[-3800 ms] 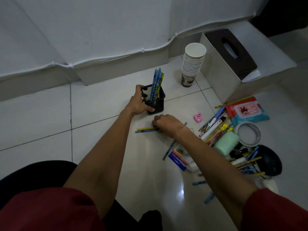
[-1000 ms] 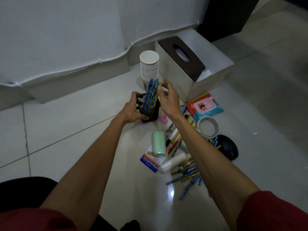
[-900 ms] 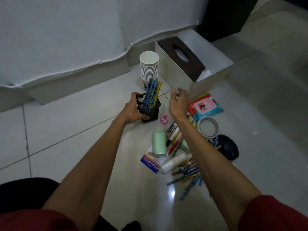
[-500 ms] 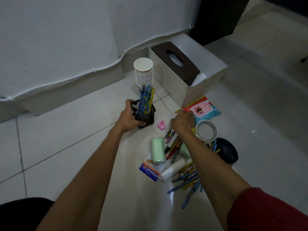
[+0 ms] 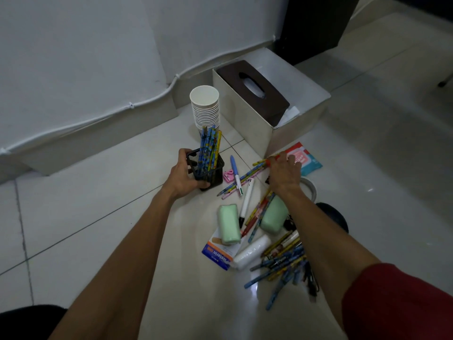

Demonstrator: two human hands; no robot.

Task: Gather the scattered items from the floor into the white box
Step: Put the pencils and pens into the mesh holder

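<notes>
The person wears a top of dark red cloth, of which one sleeve (image 5: 397,303) shows in the lower right corner, plain and smooth, ending in a simple edge high on the right arm. Below that edge the forearm is bare down to the right hand (image 5: 284,173), and the left forearm is bare from the picture's lower edge to the left hand (image 5: 182,176). A rounded black shape (image 5: 29,322) fills the lower left corner, perhaps a clothed leg, too dark to tell.
</notes>
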